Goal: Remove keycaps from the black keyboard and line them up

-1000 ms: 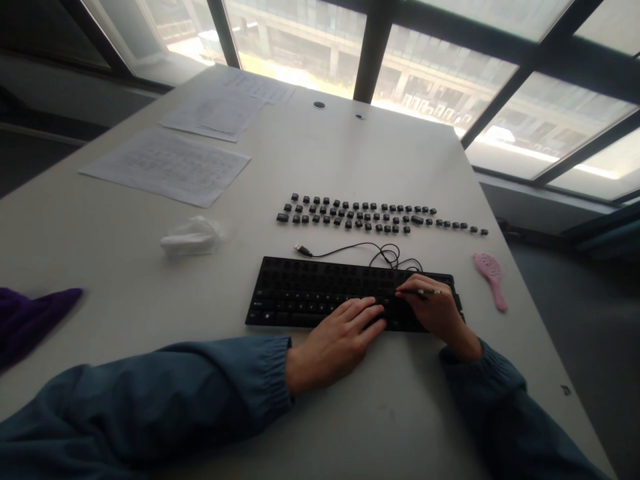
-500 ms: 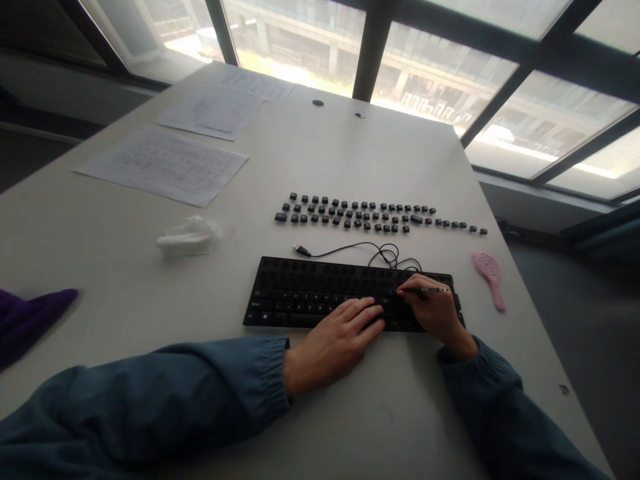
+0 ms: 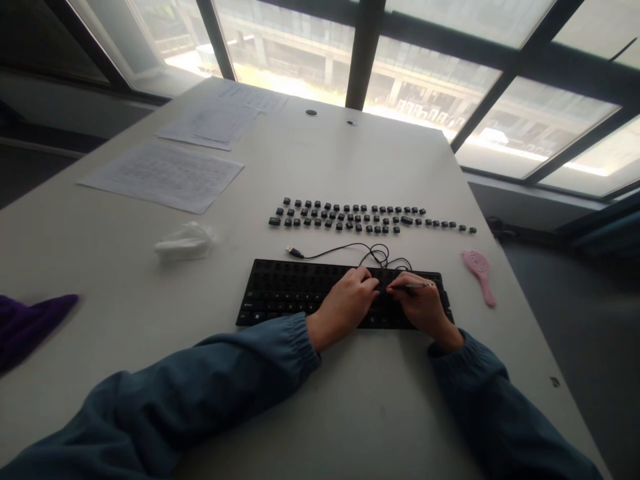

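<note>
A black keyboard (image 3: 285, 293) lies in front of me; its upper rows look bare of keycaps, while lettered keys show in the lower left part. My left hand (image 3: 347, 301) is over the middle of it, fingers curled and drawn together at the keys; whatever they pinch is hidden. Just to the right, my right hand (image 3: 423, 308) grips a slim pen-like tool (image 3: 419, 286), its tip end low over the keyboard's right half. Behind the keyboard, loose black keycaps (image 3: 350, 218) stand in rows on the white table.
The keyboard's USB cable (image 3: 325, 254) is coiled behind it. A pink hairbrush (image 3: 479, 272) lies at the right. Leftward are a crumpled white tissue or wrapper (image 3: 185, 241), printed sheets (image 3: 165, 175) and purple cloth (image 3: 35, 327). The table's right edge (image 3: 540, 340) is near.
My left hand has gone from lying flat with fingers spread to curled fingers higher on the keyboard, close to my right hand. The right hand keeps its tool. The view has shifted slightly.
</note>
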`<state>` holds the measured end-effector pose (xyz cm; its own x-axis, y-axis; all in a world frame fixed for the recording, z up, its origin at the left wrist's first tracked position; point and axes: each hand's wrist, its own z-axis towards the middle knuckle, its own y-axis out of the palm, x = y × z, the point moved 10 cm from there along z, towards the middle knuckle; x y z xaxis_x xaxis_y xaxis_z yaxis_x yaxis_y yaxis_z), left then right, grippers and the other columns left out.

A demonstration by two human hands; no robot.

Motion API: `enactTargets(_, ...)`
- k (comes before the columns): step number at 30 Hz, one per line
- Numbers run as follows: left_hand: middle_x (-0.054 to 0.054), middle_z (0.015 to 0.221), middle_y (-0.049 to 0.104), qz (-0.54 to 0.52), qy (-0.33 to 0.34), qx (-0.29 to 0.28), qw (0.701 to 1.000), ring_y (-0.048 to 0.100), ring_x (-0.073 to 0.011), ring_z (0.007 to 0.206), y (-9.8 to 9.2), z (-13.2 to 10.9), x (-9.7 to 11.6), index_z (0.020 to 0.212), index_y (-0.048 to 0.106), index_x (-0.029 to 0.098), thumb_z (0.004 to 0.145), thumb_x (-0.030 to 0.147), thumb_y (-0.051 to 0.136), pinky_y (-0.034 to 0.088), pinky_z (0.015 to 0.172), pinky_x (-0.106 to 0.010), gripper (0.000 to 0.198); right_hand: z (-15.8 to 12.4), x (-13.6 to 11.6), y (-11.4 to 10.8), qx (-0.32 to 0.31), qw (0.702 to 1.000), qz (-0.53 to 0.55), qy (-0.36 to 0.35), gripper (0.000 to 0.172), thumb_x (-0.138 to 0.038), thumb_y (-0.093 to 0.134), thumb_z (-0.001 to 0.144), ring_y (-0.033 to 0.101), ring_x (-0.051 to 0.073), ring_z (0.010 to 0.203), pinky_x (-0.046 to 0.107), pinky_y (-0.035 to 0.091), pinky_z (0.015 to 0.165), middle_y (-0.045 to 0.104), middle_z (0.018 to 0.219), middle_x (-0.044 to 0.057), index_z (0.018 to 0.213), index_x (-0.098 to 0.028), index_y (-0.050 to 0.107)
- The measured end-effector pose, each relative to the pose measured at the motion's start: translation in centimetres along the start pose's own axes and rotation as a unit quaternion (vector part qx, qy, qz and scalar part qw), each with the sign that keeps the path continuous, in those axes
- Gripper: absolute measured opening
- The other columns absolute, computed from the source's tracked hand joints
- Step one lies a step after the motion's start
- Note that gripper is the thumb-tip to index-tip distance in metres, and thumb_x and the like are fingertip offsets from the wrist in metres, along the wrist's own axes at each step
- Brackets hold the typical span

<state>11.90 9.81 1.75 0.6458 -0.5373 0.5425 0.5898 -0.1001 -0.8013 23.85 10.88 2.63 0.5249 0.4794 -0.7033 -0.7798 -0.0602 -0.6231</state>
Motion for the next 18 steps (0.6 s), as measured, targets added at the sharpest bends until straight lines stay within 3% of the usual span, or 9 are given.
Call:
enactTargets(6, -0.006, 0.099, 0.061, -0.006, 0.013, 0.010, 1.000, 0.057, -0.0198, 0.095, 0.5, -0.1, -0.8, 0.098, 0.069, 0.017, 0.092, 0.020, 0.065, 0.052, 0.088, -0.034, 0.008, 0.1, 0.2, -1.3, 0.051, 0.997, 0.045, 0.020, 0.013, -0.023, 0.063, 0.090, 0.058, 0.016, 0.058, 0.030, 0.048, 0.059, 0.062, 0.065, 0.001, 0.077, -0.021, 0.066)
enactTargets(11, -0.006, 0.097, 0.062, 0.002, 0.024, 0.000, 1.000, 0.056, -0.0209, 0.095, 0.4, -0.1, -0.3, 0.102, 0.069, 0.017, 0.094, 0.022, 0.063, 0.051, 0.088, -0.035, 0.011, 0.2, -0.3, -1.1, 0.048, 0.997, 0.053, 0.001, 0.012, -0.023, 0.064, 0.088, 0.060, 0.016, 0.060, 0.031, 0.049, 0.060, 0.063, 0.066, 0.001, 0.076, -0.020, 0.067)
enactTargets(18, -0.007, 0.097, 0.062, -0.003, 0.033, -0.003, 0.999, 0.057, -0.0211, 0.097, 0.2, -0.1, 0.0, 0.100, 0.068, 0.017, 0.096, 0.021, 0.057, 0.052, 0.090, -0.036, 0.012, -0.9, 2.6, -0.8, 0.078, 0.976, 0.094, 0.182, 0.026, -0.042, 0.069, 0.085, 0.059, 0.016, 0.048, 0.028, 0.048, 0.048, 0.063, 0.057, 0.001, 0.078, -0.017, 0.067)
